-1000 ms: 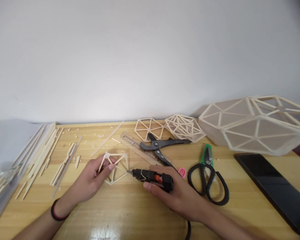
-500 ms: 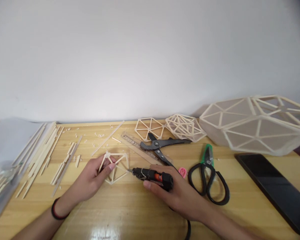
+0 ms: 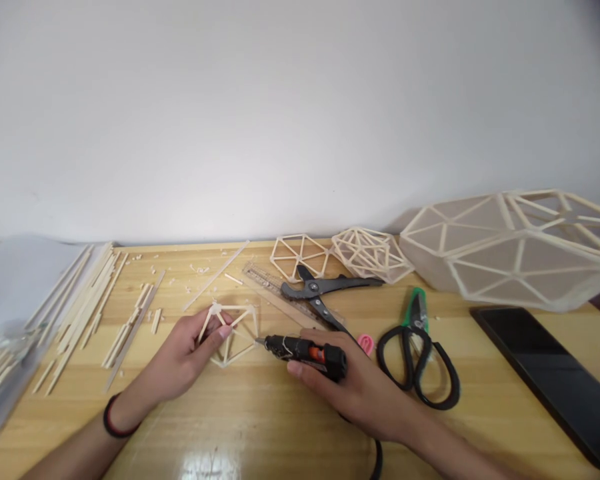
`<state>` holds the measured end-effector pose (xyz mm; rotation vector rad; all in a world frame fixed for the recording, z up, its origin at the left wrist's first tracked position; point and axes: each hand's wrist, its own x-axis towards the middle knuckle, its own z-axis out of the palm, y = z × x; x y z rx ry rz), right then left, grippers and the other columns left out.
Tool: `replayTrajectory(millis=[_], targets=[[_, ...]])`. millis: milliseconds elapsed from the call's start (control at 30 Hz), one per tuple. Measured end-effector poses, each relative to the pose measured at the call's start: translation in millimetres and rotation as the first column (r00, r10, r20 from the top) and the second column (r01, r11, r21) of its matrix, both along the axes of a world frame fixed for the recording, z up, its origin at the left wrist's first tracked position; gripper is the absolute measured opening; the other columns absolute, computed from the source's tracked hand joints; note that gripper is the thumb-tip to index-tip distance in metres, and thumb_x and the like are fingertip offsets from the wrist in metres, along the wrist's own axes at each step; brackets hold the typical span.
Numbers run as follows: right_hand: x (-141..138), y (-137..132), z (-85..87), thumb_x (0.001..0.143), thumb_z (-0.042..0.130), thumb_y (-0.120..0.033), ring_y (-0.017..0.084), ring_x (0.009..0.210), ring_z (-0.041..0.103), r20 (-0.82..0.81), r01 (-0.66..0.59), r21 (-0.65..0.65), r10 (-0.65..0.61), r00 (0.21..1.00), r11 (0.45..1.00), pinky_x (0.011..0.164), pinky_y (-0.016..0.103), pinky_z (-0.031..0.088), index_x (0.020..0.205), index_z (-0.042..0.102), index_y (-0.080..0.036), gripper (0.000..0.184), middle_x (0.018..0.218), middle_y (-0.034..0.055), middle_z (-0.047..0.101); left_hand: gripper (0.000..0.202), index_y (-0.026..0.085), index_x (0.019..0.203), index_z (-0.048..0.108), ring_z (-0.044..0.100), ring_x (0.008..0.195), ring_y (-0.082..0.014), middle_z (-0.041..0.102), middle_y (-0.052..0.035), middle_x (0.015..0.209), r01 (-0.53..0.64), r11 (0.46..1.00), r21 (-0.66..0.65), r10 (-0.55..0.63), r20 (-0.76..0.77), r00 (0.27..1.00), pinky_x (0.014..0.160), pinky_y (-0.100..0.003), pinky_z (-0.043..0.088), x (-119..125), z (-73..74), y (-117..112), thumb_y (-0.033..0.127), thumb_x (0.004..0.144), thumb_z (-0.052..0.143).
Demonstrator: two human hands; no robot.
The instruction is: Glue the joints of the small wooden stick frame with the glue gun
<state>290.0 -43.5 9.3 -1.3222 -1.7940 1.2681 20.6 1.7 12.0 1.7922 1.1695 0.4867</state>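
Note:
My left hand [image 3: 183, 360] pinches a small frame of thin wooden sticks [image 3: 237, 330] that rests on the wooden table [image 3: 260, 427]. Thumb and fingers close on the frame's left side. My right hand [image 3: 360, 390] grips a black glue gun with an orange trigger [image 3: 307, 353]. Its metal tip points left and sits right at the frame's right edge. A black cord runs from the gun under my right wrist toward the table's near edge.
Loose wooden sticks [image 3: 87, 303] and a clear plastic case [image 3: 10, 313] lie at the left. Behind the hands are a ruler [image 3: 267, 283], black cutters [image 3: 320, 293], two small stick frames [image 3: 300, 257], green-handled scissors [image 3: 420, 347], a large lattice shell [image 3: 515, 250] and a dark phone [image 3: 555, 380].

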Motion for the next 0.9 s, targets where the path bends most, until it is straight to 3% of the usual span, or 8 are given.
replayTrajectory(millis=[267, 900], targets=[[0.2, 0.8, 1.9, 0.096, 0.057, -0.043, 0.014, 0.063, 0.045, 0.001, -0.073, -0.029, 0.073, 0.997, 0.997, 0.059, 0.027, 0.036, 0.069, 0.039, -0.023, 0.038, 0.067, -0.0046, 0.041, 0.033, 0.017, 0.090, 0.057, 0.038, 0.061, -0.0122, 0.041, 0.0050, 0.067, -0.017, 1.000, 0.009, 0.017, -0.008, 1.000, 0.058, -0.023, 0.034, -0.2, -1.8, -0.1, 0.045, 0.103, 0.045], [-0.3, 1.4, 1.0, 0.098, 0.057, -0.041, 0.014, 0.066, 0.049, 0.045, -0.081, 0.012, 0.081, 0.996, 0.997, 0.065, 0.028, 0.039, 0.070, 0.046, -0.021, 0.036, 0.069, -0.0040, 0.046, 0.032, 0.018, 0.091, 0.057, 0.042, 0.062, -0.0130, 0.044, 0.0042, 0.068, -0.023, 1.000, 0.000, 0.023, -0.024, 0.999, 0.060, -0.023, 0.037, -1.3, -3.0, 0.5, 0.045, 0.102, 0.046]])
